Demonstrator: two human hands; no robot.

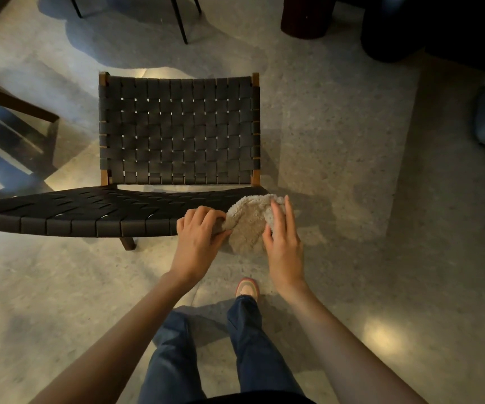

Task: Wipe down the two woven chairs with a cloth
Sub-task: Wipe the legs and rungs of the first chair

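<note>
Left hand (197,228) is pinching the beige cloth (247,223) with curled fingers, right hand (282,234) is pressing it flat-fingered on the near right corner of the woven chair (177,129), best keeping pressure even, strokes overlapping.

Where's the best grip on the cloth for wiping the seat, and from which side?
Probably the domed middle of the cloth, from above and the near side: it sits as a soft mound on the right front corner of the seat, overhanging the edge, with the backrest beyond. The left hand pinches only its left edge; the right hand lies flat against its right.
</note>
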